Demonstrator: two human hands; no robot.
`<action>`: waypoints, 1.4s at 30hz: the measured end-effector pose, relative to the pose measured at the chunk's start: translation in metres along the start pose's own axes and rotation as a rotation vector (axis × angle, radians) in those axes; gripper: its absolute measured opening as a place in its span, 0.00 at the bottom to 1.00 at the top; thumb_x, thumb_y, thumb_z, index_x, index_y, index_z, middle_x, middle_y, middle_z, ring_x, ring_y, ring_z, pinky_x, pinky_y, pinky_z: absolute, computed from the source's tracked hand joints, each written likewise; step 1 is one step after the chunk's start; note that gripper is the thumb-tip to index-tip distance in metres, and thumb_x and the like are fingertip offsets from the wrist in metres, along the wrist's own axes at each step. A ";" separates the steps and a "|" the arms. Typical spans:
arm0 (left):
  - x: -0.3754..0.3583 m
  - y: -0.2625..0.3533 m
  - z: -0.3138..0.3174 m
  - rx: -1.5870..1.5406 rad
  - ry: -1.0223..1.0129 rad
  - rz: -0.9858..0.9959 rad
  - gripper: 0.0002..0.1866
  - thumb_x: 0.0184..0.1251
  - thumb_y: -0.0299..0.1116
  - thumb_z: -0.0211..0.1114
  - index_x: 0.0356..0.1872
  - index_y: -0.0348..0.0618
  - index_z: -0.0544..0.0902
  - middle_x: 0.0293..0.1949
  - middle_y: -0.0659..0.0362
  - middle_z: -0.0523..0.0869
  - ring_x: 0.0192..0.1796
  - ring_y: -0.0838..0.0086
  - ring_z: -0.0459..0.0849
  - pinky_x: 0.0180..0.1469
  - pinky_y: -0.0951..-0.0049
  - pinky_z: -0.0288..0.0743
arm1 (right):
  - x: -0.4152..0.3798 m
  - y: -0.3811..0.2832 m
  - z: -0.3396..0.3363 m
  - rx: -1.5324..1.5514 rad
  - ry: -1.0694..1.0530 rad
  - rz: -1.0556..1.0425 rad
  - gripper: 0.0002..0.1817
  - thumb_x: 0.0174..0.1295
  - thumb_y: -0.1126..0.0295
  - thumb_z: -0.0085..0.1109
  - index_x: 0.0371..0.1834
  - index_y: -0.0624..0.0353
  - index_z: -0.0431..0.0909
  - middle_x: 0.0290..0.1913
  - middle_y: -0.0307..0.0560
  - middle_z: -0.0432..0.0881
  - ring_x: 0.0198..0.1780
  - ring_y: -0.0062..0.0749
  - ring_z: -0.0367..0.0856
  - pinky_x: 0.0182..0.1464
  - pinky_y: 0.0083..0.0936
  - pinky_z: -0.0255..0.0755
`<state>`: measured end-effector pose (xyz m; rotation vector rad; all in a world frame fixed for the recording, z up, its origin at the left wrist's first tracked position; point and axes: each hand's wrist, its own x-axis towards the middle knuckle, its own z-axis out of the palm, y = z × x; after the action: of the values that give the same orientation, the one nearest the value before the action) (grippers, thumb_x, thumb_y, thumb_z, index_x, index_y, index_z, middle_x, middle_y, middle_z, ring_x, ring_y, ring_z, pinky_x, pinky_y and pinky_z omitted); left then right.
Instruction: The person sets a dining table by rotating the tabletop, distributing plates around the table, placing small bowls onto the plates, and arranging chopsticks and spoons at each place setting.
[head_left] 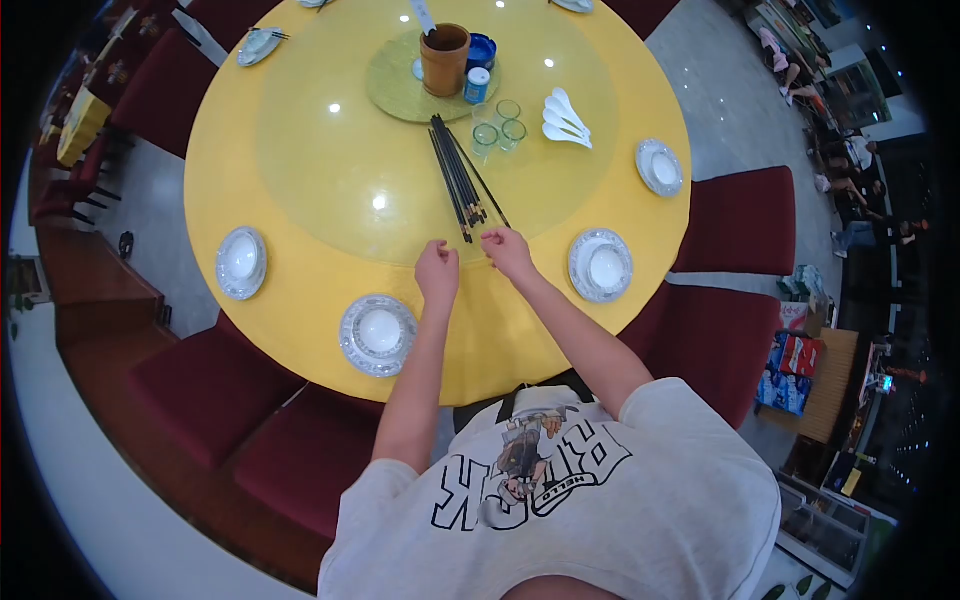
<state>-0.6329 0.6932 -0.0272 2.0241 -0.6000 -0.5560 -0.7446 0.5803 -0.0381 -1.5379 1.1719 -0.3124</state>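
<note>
A bundle of black chopsticks [456,178] lies on the round glass top over the yellow tablecloth, with one stick apart along its right side. Just below the bundle's near end is my left hand [437,268], its fingers curled in; whether anything is in them is too small to tell. My right hand [507,252] is beside it, close to the lower tips of the sticks, with fingers bent together and their contents unclear. The two hands are apart from each other. Beyond the sticks stand several clear glasses [498,130], and white spoons [566,120] lie to their right.
A brown pot [444,62], a blue ashtray [482,50] and a small blue container [477,86] stand on the round centre tray. Plates with bowls [378,335] [601,266] sit around the table's edge [460,385]. Dark red chairs [735,220] surround it. People are seated far right.
</note>
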 end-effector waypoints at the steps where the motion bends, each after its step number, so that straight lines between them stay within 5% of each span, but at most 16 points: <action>1: 0.007 0.005 0.006 0.195 -0.006 0.098 0.15 0.56 0.35 0.65 0.41 0.36 0.79 0.30 0.49 0.83 0.32 0.60 0.83 0.37 0.65 0.76 | 0.005 0.000 0.002 -0.002 0.006 0.015 0.10 0.53 0.69 0.62 0.36 0.63 0.80 0.30 0.44 0.82 0.31 0.27 0.81 0.35 0.24 0.75; 3: 0.023 0.006 0.018 0.297 -0.011 0.132 0.17 0.55 0.38 0.66 0.40 0.36 0.78 0.30 0.49 0.83 0.33 0.58 0.83 0.37 0.63 0.76 | 0.014 0.003 0.007 -0.128 0.039 -0.125 0.13 0.56 0.69 0.60 0.44 0.61 0.79 0.32 0.40 0.81 0.28 0.21 0.77 0.27 0.19 0.72; 7: 0.043 0.018 0.027 0.526 -0.065 0.175 0.19 0.53 0.42 0.68 0.36 0.35 0.78 0.27 0.48 0.83 0.35 0.56 0.83 0.37 0.60 0.76 | 0.016 0.011 0.012 -0.077 0.052 -0.140 0.15 0.56 0.69 0.60 0.46 0.62 0.79 0.34 0.41 0.82 0.28 0.22 0.78 0.28 0.20 0.73; 15: 0.049 0.023 0.027 0.584 -0.129 0.112 0.13 0.50 0.37 0.65 0.27 0.37 0.77 0.26 0.47 0.83 0.32 0.54 0.84 0.35 0.58 0.78 | -0.016 0.028 0.002 0.098 -0.055 0.251 0.13 0.57 0.70 0.59 0.45 0.61 0.79 0.35 0.40 0.82 0.34 0.22 0.79 0.32 0.22 0.75; 20: 0.037 0.022 0.020 0.616 -0.135 0.010 0.15 0.48 0.40 0.66 0.27 0.37 0.80 0.27 0.46 0.84 0.33 0.53 0.84 0.35 0.59 0.78 | -0.026 0.006 0.015 0.231 -0.099 0.323 0.12 0.60 0.70 0.55 0.45 0.61 0.79 0.37 0.41 0.82 0.34 0.23 0.79 0.34 0.23 0.76; 33: -0.067 0.007 -0.001 0.617 -0.220 -0.129 0.13 0.52 0.42 0.65 0.31 0.42 0.83 0.32 0.51 0.85 0.37 0.55 0.84 0.37 0.58 0.78 | -0.063 0.032 0.030 0.430 -0.283 0.397 0.08 0.63 0.67 0.56 0.35 0.61 0.80 0.32 0.42 0.82 0.29 0.26 0.82 0.33 0.22 0.77; 42: -0.189 -0.010 -0.025 0.327 -0.027 -0.148 0.13 0.53 0.39 0.67 0.31 0.39 0.87 0.27 0.51 0.86 0.31 0.63 0.86 0.36 0.68 0.78 | -0.153 0.055 0.024 0.307 -0.417 0.294 0.10 0.54 0.67 0.64 0.28 0.65 0.83 0.23 0.42 0.82 0.22 0.23 0.79 0.25 0.21 0.75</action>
<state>-0.7633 0.8285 0.0038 2.3869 -0.5901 -0.6049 -0.8269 0.7226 -0.0350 -1.0786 0.9486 0.0289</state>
